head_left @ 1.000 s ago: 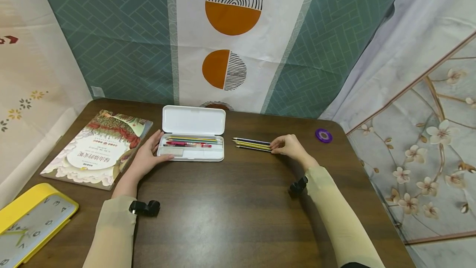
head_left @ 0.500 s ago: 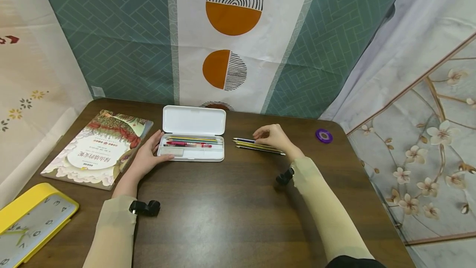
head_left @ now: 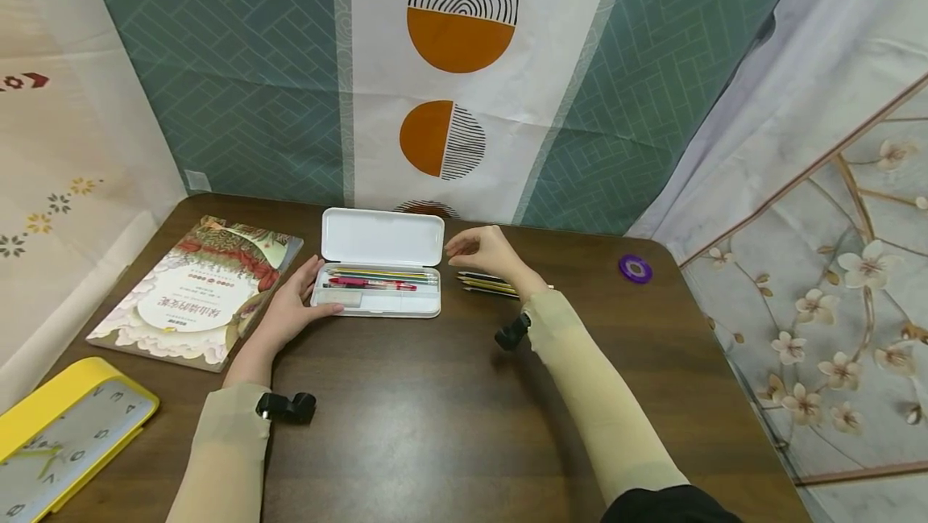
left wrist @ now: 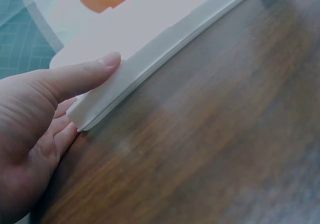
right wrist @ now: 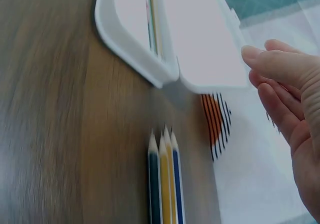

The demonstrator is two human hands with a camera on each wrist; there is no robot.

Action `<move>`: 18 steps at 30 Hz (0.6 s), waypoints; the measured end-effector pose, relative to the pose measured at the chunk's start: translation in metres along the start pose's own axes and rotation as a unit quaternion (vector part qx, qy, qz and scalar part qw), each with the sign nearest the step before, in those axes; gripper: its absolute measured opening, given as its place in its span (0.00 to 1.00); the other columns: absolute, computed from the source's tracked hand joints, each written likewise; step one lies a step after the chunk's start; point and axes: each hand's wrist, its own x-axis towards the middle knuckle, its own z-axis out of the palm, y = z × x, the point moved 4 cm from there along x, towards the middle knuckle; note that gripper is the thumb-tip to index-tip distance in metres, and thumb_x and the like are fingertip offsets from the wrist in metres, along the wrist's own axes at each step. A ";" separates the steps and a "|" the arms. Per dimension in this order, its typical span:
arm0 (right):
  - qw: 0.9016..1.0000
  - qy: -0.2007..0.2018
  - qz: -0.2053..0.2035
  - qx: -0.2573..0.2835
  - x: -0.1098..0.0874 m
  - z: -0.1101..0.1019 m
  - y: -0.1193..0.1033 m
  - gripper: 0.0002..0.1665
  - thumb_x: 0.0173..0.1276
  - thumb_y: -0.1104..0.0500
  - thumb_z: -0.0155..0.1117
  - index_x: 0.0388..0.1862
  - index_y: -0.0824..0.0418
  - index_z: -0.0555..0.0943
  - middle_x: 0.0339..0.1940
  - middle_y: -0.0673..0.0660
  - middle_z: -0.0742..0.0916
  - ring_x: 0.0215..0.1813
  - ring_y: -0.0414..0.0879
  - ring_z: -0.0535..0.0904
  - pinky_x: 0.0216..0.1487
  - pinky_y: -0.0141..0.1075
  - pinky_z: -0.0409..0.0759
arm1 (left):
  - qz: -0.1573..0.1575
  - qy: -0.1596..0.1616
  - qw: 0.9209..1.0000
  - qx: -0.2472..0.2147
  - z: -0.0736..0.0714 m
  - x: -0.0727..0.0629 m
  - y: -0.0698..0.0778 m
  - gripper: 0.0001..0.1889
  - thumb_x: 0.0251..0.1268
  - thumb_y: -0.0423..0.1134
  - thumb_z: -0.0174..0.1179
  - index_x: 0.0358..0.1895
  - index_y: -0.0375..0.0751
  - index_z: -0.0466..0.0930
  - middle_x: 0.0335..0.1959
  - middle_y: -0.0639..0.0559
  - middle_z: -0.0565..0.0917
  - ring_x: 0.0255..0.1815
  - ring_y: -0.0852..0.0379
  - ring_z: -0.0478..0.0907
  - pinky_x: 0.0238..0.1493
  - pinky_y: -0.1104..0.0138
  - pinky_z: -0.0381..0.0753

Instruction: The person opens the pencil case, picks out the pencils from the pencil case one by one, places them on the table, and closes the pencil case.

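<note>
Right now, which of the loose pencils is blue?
In the right wrist view, the rightmost pencil; the two middle ones are yellow, the leftmost one dark green.

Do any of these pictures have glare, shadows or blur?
Head view: a pale sheen on the table, and a soft shadow beside the right sleeve; left wrist view: hazy, with the white pencil case washed out; right wrist view: the case washed out again, and the wood grain streaked, perhaps by movement.

The brown counter (head_left: 406, 410) holds a book (head_left: 196, 289), a yellow clock (head_left: 87, 434), a white pencil box (head_left: 383, 237), some pencils (head_left: 487, 284) and a purple ring (head_left: 626, 268).
</note>
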 end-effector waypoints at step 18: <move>0.999 -0.038 0.023 -0.001 0.027 0.056 -0.011 0.10 0.59 0.65 0.73 0.41 0.64 0.87 0.36 0.57 0.90 0.36 0.43 0.85 0.41 0.28 0.85 | 0.003 0.009 1.000 0.007 0.001 0.003 -0.007 0.56 0.56 0.42 0.72 0.79 0.35 0.40 0.78 0.34 0.52 0.77 0.34 0.53 0.75 0.45 0.57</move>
